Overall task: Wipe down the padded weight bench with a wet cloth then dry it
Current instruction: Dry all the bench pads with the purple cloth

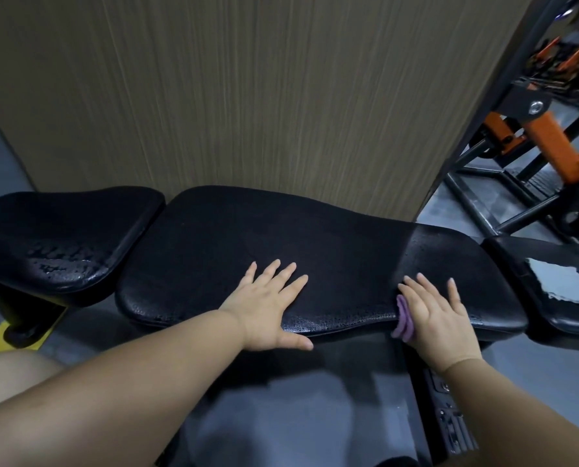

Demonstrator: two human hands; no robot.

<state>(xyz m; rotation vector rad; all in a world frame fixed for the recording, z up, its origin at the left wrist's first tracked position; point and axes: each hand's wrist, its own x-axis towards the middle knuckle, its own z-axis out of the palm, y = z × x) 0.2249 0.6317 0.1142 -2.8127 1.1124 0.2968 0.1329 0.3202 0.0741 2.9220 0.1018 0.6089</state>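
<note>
left hand [270,305] laid flat, fingers spread, on bench pad [214,251]; purple cloth [404,319] pressed under flat right hand [439,318].

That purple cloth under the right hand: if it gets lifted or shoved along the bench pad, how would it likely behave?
The purple cloth is bunched in soft folds under the right hand, so it is probably limp and would droop if lifted. It looks small and thin, so likely light. The bench pad shows wet sheen and droplets nearby, so pushed flat it would probably slide easily, though it may crumple.
</note>
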